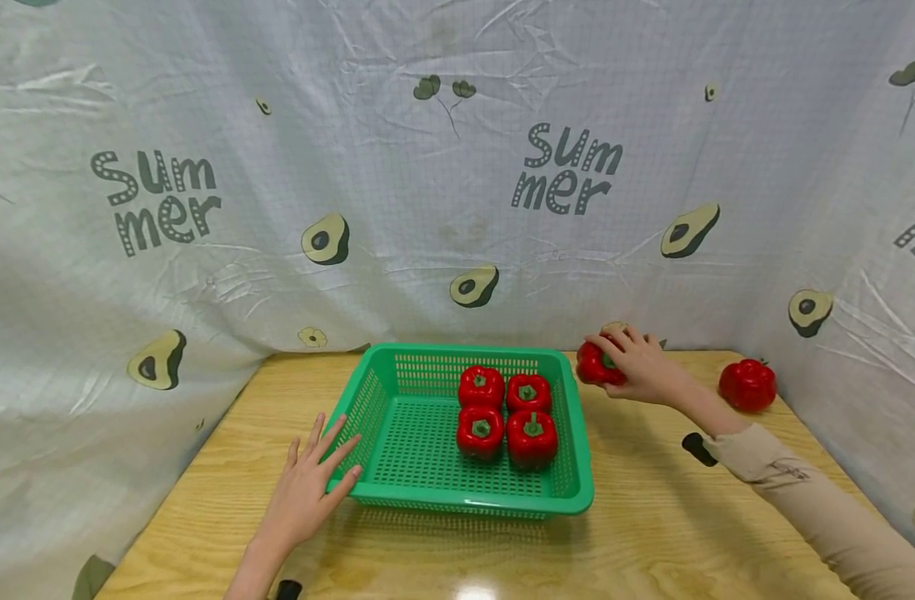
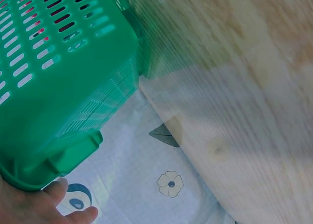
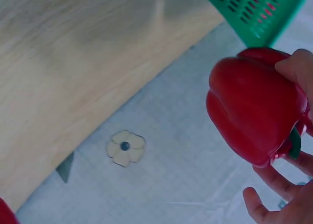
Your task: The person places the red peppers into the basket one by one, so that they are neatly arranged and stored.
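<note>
Red and glossy, a bell pepper (image 1: pixel 594 367) sits in the grasp of the right hand (image 1: pixel 647 372), thumb and fingers bent about it, just outside the right rim of the green basket (image 1: pixel 495 502), near its far corner. Key relation: the basket lies to the left of this pepper, the right hand being much the nearer of the two hands. The pepper's stem-to-base axis is tilted, stem end toward the fingers; whether its wall touches the rim cannot be told. Four red peppers (image 1: pixel 470 443) stand stem-up in the basket's right half, on the side nearest the held one. The left hand (image 1: pixel 302 493) grasps nothing, its fingers spread at the opposite rim. A further red pepper (image 1: pixel 747 387) rests on the surface (image 1: pixel 630 525), to the right of the right hand.
</note>
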Demonstrator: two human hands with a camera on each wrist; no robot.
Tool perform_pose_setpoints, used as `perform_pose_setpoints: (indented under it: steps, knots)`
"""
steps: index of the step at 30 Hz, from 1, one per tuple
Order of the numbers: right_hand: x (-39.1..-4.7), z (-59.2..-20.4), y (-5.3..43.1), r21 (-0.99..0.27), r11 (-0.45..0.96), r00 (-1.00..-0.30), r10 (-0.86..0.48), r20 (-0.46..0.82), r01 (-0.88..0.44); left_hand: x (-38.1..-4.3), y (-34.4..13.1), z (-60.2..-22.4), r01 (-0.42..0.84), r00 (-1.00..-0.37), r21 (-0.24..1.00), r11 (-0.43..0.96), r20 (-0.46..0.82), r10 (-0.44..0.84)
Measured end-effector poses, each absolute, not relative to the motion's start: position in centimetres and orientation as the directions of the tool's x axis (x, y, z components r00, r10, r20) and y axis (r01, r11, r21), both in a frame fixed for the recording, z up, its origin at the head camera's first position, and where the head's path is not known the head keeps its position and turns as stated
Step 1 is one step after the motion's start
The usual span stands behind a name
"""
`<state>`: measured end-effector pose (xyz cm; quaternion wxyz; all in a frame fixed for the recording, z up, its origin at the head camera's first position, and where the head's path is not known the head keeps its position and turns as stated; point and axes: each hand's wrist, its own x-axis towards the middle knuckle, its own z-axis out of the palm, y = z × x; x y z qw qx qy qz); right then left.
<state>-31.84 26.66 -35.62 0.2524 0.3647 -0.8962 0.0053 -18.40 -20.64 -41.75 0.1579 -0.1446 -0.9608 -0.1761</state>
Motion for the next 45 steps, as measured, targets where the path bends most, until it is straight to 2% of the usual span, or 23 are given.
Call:
perform_pose_setpoints:
  steps: [10, 20, 32, 45]
  knots:
    - [-30.4, -33.8, 25.6, 0.164, 0.696, -0.565, -0.678, 0.470, -0.699, -18.4, -20.8, -41.8, 0.333, -0.908, 0.285, 0.899, 0.353, 0.224]
    - [-29.2, -32.3, 22.7, 0.227, 0.623, -0.469, -0.739, 0.483, -0.749, -18.3, -20.8, -41.8, 0.333, -0.907, 0.280, 0.900, 0.358, 0.224]
    - [-28.4, -31.4, 17.3, 0.240, 0.581, -0.445, -0.779, 0.442, -0.778, -18.4, -20.9, -42.1, 0.333, -0.904, 0.276, 0.902, 0.365, 0.222]
    - [-28.3, -31.5, 12.1, 0.268, 0.507, -0.351, -0.812, 0.466, -0.819, -18.4, -20.7, -42.1, 0.331, -0.907, 0.289, 0.898, 0.358, 0.220]
